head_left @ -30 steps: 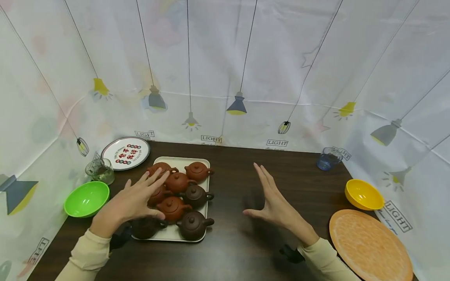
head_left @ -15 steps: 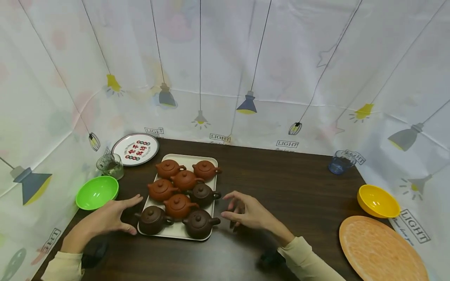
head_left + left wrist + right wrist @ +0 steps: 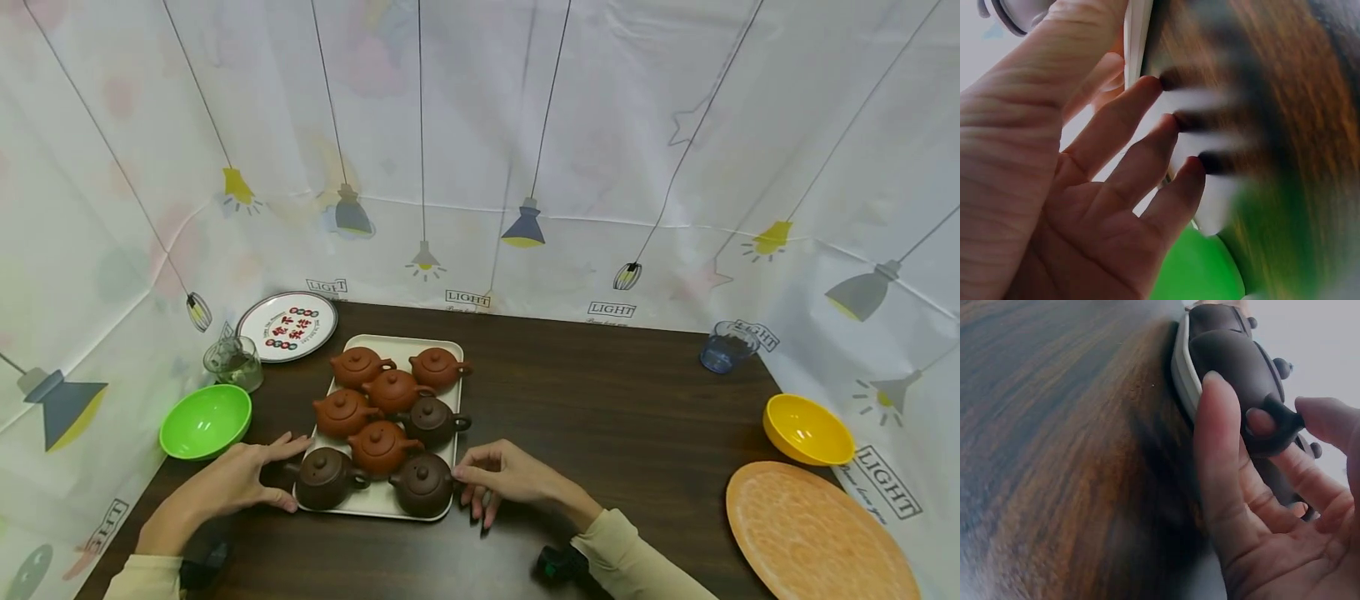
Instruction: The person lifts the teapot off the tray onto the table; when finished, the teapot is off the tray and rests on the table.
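A cream tray holds several small clay teapots, reddish-brown ones toward the back and dark brown ones along the front and right. My right hand is at the tray's front right corner, thumb and fingers around the handle of a dark brown teapot. In the right wrist view that teapot's looped handle shows between my fingers. My left hand rests at the tray's left edge, thumb and fingers spread around its front left corner, beside another dark teapot. Its fingertips come down at the tabletop.
On the left stand a green bowl, a clear glass and a white plate with red print. To the right are a blue glass, a yellow bowl and a round tan board. A printed curtain encloses the table.
Both hands have come down to the tray: the left from above the teapots to its left edge, the right leftward to the front right teapot's handle. The teapots keep their arrangement.
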Action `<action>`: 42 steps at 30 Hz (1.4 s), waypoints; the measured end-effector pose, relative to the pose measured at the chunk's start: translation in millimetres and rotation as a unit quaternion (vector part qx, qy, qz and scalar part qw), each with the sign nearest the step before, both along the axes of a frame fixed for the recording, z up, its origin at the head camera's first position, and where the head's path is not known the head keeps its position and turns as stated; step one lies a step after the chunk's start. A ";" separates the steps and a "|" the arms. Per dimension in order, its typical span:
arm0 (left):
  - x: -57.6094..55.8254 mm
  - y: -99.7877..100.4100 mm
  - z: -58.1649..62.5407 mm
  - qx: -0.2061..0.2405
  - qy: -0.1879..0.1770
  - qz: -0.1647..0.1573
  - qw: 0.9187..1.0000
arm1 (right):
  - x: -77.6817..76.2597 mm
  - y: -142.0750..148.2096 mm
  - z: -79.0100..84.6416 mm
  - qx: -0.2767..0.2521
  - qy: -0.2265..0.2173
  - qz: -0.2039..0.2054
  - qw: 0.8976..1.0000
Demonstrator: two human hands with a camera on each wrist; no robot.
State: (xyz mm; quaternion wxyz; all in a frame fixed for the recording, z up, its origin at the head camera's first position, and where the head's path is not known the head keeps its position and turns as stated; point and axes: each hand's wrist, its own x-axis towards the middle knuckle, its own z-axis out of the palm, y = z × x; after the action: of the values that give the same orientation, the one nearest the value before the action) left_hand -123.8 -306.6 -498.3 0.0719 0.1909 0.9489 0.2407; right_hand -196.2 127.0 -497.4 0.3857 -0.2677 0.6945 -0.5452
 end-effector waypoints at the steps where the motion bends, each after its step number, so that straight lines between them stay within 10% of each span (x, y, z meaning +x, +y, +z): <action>1: 0.3 0.1 -0.5 -0.001 -0.001 -0.002 1.000 | 0.5 -0.4 -0.9 -0.009 -0.012 0.002 1.000; 11: 2.2 4.2 -3.8 -0.003 -0.013 0.018 1.000 | -1.0 -4.0 -0.3 -0.035 -0.035 -0.033 0.998; 21: 2.7 4.6 -3.3 0.001 -0.015 0.024 1.000 | -26.7 17.5 34.1 -0.084 -0.018 -0.110 0.990; 30: 2.8 3.6 -2.2 0.000 -0.016 0.021 1.000 | -75.6 21.7 36.0 -0.094 -0.018 -0.274 0.957; 42: 5.1 3.7 -6.9 0.010 -0.020 0.028 0.999 | -158.0 -3.8 12.3 -0.106 -0.022 -0.396 0.912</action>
State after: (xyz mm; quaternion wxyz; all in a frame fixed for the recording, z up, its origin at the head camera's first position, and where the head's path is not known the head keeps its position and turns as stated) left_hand -118.7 -302.9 -505.2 0.0819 0.1604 0.9499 0.2556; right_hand -354.2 123.2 -485.0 0.1227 0.0017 0.6729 -0.7295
